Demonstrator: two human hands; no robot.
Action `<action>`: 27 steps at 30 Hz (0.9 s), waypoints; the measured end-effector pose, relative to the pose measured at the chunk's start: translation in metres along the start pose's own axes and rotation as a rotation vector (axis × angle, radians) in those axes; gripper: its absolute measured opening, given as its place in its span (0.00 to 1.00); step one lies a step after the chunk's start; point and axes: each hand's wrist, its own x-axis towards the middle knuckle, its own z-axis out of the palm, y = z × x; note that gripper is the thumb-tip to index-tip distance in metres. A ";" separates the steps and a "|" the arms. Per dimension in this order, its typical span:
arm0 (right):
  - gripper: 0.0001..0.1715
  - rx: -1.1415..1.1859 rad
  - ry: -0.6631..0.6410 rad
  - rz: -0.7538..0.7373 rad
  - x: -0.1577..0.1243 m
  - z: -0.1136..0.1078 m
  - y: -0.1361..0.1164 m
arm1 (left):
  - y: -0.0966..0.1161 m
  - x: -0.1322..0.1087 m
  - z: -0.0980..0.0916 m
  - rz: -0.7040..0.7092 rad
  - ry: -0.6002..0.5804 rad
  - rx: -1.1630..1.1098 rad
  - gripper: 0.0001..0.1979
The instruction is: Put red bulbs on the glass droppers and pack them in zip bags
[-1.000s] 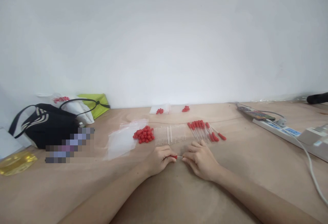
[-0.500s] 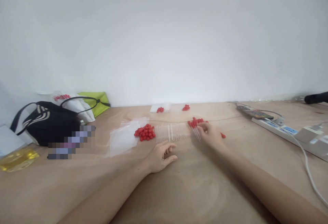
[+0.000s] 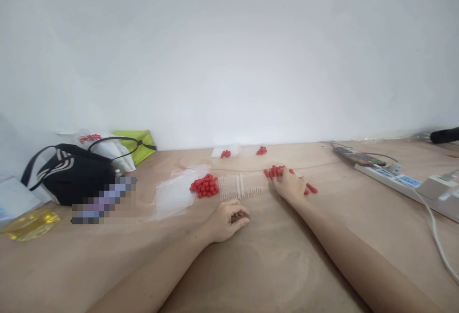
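At the far left, a black bag (image 3: 77, 174) sits on the table (image 3: 272, 275), with a yellow packet (image 3: 30, 224) in front of it. The left forearm slants up from the lower edge toward the middle, passing below a fan of clear bags (image 3: 177, 193) and a heap of red bulbs (image 3: 204, 186). The left hand (image 3: 229, 221) lies low, just on the near side of a row of clear tubes (image 3: 240, 187), back of the hand upward. Its fingers curl loosely inward and its thumb points to the right, with a gap between them; nothing shows in its grasp.

Further right, the right forearm rises steeply from the lower right corner, angling left. The right hand (image 3: 289, 186) is bent over the group of red-topped droppers (image 3: 275, 171), knuckles up, fingers reaching forward and down among them. Red ends show to its left and right. Its fingertips are hidden, so whether they grip a dropper cannot be told. Well to the right lies a white power strip (image 3: 390, 179).
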 end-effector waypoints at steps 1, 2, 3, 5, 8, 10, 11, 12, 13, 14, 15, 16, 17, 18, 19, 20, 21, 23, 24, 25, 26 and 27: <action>0.18 -0.009 0.012 -0.013 -0.001 -0.001 0.000 | 0.000 0.000 0.000 0.001 0.001 0.000 0.05; 0.18 -0.017 0.026 -0.029 -0.002 -0.002 -0.002 | 0.000 0.000 0.000 0.005 0.003 0.001 0.05; 0.17 -0.024 0.038 -0.053 -0.003 -0.003 -0.004 | 0.000 0.000 0.001 0.009 0.004 0.004 0.05; 0.15 -0.034 0.042 -0.119 -0.007 -0.004 -0.010 | -0.001 0.000 0.001 0.013 0.001 0.006 0.05; 0.14 -0.047 -0.020 -0.155 -0.010 -0.005 -0.025 | -0.001 0.000 0.000 0.003 -0.002 0.007 0.06; 0.14 -0.055 -0.062 -0.120 -0.009 -0.003 -0.035 | 0.000 0.000 0.000 0.003 -0.001 0.009 0.06; 0.15 -0.058 -0.076 -0.102 -0.008 -0.001 -0.040 | 0.000 0.000 -0.001 0.007 0.000 0.011 0.05; 0.15 -0.060 -0.087 -0.089 -0.007 0.000 -0.044 | 0.000 0.000 -0.001 0.011 0.000 0.011 0.05; 0.15 -0.062 -0.095 -0.081 -0.005 0.002 -0.048 | 0.000 -0.001 0.000 0.016 -0.002 0.012 0.05; 0.15 -0.064 -0.103 -0.071 -0.004 0.004 -0.051 | 0.000 -0.001 0.000 0.023 -0.002 0.016 0.05; 0.15 -0.065 -0.111 -0.064 -0.002 0.005 -0.053 | 0.001 -0.001 0.001 0.033 0.009 0.027 0.05; 0.15 -0.067 -0.118 -0.059 -0.002 0.007 -0.054 | 0.001 -0.002 0.003 0.047 0.041 0.044 0.05; 0.14 -0.067 -0.125 -0.057 -0.001 0.008 -0.055 | 0.001 -0.002 0.004 0.059 0.095 0.066 0.05; 0.14 -0.066 -0.132 -0.057 -0.001 0.008 -0.056 | 0.000 -0.003 0.004 0.064 0.170 0.092 0.06; 0.13 -0.064 -0.139 -0.059 -0.001 0.008 -0.056 | -0.001 -0.003 0.003 0.053 0.258 0.121 0.06; 0.12 -0.061 -0.144 -0.062 -0.001 0.008 -0.056 | -0.003 -0.003 0.001 0.022 0.349 0.151 0.06; 0.12 -0.059 -0.147 -0.067 -0.002 0.007 -0.056 | -0.007 -0.002 -0.004 -0.034 0.431 0.179 0.05; 0.12 -0.057 -0.143 -0.082 -0.004 0.004 -0.056 | -0.017 0.002 -0.022 -0.225 0.528 0.223 0.05; 0.12 -0.056 -0.136 -0.092 -0.005 0.002 -0.056 | -0.024 0.005 -0.034 -0.364 0.542 0.227 0.05; 0.13 -0.055 -0.127 -0.102 -0.007 0.000 -0.055 | -0.033 0.009 -0.047 -0.525 0.513 0.222 0.05; 0.13 -0.053 -0.120 -0.110 -0.011 -0.002 -0.053 | -0.042 0.013 -0.061 -0.597 0.504 0.227 0.06; 0.14 -0.049 -0.104 -0.128 -0.015 -0.004 -0.050 | -0.051 0.018 -0.073 -0.645 0.489 0.231 0.06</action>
